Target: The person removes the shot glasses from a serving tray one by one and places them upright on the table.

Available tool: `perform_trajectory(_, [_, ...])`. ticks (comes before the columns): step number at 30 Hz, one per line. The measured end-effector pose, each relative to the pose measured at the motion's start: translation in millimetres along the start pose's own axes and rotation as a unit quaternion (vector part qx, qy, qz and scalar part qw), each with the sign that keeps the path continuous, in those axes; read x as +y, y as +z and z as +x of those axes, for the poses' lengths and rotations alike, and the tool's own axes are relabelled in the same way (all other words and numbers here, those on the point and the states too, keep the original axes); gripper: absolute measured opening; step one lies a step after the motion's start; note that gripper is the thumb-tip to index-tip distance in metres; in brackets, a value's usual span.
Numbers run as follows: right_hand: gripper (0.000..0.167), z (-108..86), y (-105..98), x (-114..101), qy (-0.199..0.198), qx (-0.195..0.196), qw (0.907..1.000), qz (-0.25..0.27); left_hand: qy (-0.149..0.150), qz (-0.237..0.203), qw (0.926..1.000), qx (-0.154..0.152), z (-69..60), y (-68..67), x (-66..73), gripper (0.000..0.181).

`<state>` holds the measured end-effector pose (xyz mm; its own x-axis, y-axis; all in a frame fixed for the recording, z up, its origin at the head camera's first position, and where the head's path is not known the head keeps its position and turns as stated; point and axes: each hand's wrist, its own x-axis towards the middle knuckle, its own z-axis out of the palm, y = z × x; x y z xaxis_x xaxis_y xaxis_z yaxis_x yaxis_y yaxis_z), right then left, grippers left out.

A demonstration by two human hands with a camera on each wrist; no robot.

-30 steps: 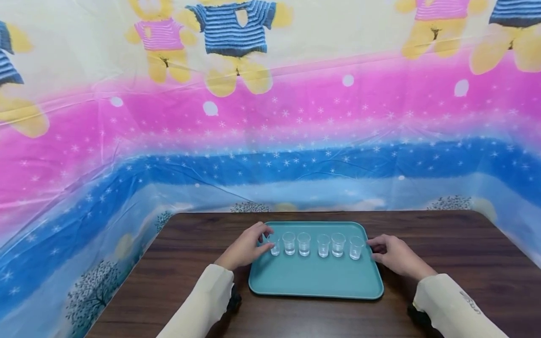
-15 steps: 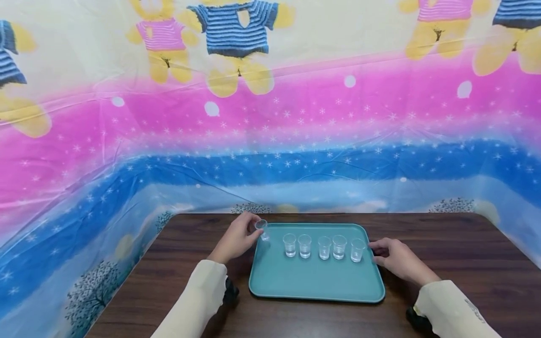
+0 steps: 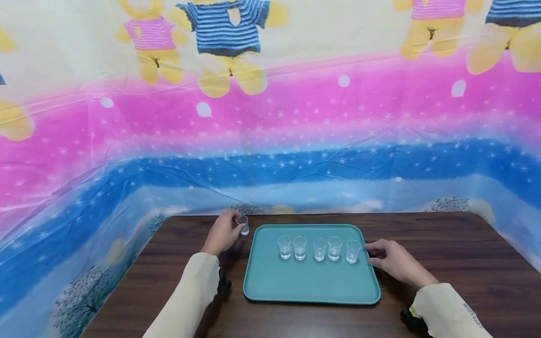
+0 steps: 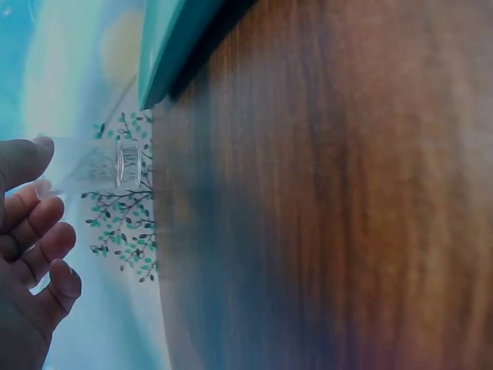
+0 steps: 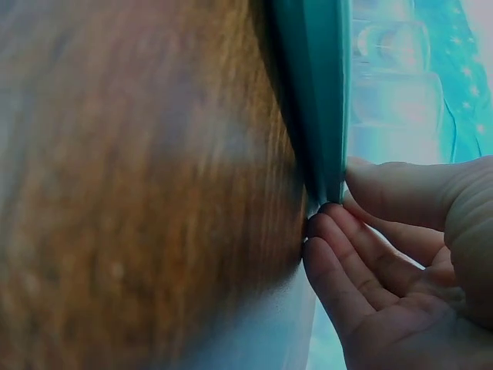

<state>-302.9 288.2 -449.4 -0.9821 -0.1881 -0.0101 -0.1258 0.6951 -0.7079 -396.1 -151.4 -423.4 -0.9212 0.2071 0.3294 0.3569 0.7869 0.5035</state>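
Note:
Left of the tray, my left hand (image 3: 223,231) pinches a small clear shot glass (image 3: 243,225) near its rim. In the left wrist view the glass (image 4: 108,165) hangs just above the tabletop, thumb on one side and fingers on the other. My right hand (image 3: 396,260) pinches the right edge of the green tray (image 3: 313,286). The right wrist view puts the thumb on the tray's rim (image 5: 327,100) and the fingertips beneath it. Several more clear shot glasses (image 3: 300,248) stand upright in a row on the tray, with what looks like clear liquid low in them.
The dark brown wooden table (image 3: 448,244) carries the tray near its middle. Behind and beside it hangs a patterned cloth (image 3: 270,126) in pink, blue and cream, reaching down to the table's far edge.
My left hand has lifted the leftmost shot glass off the tray and carried it left, past the tray's edge. The right hand has stayed at the tray's right edge.

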Motion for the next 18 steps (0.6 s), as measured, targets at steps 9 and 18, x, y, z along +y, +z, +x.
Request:
perform_trajectory(9, [0.04,-1.2,-1.0,2.2,0.001,-0.001,1.0,0.005,-0.026,0.017,0.9995,-0.008,7.0,8.4,-7.7,0.025])
perform_trajectory(18, [0.04,-2.1,-2.2,3.3,-0.004,0.007,0.9999,0.005,-0.043,0.013,0.999,-0.008,8.4,11.5,-5.5,0.03])
